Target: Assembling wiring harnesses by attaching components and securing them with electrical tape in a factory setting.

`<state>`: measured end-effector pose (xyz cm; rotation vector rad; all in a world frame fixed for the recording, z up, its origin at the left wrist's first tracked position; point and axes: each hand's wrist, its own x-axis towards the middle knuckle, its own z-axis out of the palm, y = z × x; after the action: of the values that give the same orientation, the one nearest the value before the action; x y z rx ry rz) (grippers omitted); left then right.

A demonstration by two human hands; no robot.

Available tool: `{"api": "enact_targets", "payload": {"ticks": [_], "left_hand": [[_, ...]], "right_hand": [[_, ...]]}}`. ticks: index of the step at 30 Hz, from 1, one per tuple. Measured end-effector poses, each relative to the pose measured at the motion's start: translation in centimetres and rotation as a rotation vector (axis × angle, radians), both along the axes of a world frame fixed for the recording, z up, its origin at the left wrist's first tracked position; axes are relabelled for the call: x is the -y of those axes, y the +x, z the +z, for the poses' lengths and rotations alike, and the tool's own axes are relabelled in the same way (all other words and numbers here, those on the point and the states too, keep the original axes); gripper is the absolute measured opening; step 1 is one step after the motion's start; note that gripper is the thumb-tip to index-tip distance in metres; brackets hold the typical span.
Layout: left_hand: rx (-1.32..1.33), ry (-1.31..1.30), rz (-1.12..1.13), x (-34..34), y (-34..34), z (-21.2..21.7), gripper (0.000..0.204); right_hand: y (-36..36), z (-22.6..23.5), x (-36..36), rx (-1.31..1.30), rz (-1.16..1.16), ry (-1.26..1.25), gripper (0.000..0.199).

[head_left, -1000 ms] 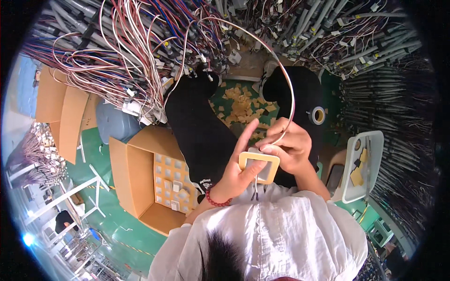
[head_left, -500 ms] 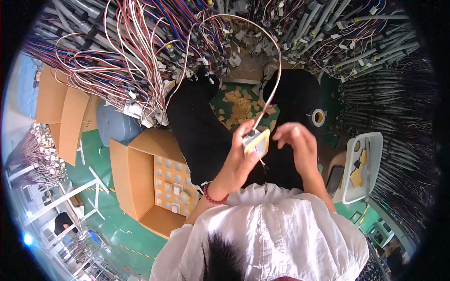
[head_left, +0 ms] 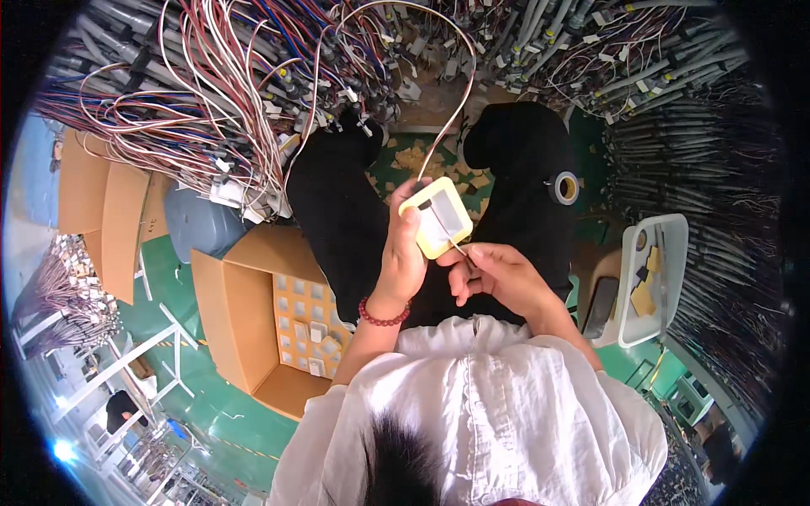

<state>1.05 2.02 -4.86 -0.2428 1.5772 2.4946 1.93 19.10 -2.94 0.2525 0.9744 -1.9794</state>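
Left hand (head_left: 403, 257): mine, closed around the yellow-framed pad (head_left: 435, 218), thumb on its edge.
Right hand (head_left: 494, 274): mine, fingertips pinched on a thin strip at the pad's lower corner.
Pad: square, pale centre, tilted, over my lap; pale wire (head_left: 456, 101) arcs up from it.
Floor: green (head_left: 211, 405); open cardboard box (head_left: 261, 316) left, white tray (head_left: 654, 278) right.
Beyond: hanging wire harnesses (head_left: 211, 93).

Green floor (head_left: 211, 405) with cardboard boxes (head_left: 253, 320), wire-covered boards (head_left: 211, 76) and a white tray (head_left: 654, 287).

Small yellow-framed square pad (head_left: 436, 218) with white centre, tilted, was held up above the lap; thin pale wire (head_left: 458, 110) ran from it upward.
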Motion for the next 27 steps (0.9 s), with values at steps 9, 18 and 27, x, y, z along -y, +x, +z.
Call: {"api": "enact_targets", "payload": {"ticks": [9, 18, 27], "left_hand": [[0.189, 0.099, 0.103, -1.1, -0.1, 0.0, 0.053], [0.037, -0.318, -0.054, 1.0, 0.4, 0.3, 0.055], [-0.376, -0.549, -0.198, -0.8, -0.1, 0.9, 0.022]], "right_hand": [[0.4, -1.2, 0.8, 0.049, -0.037, -0.003, 0.025], [-4.0, 2.0, -7.1, -1.333, -0.211, 1.279, 0.047], [-3.4, 3.0, -5.2, -0.712, -0.021, 0.635, 0.06]]}}
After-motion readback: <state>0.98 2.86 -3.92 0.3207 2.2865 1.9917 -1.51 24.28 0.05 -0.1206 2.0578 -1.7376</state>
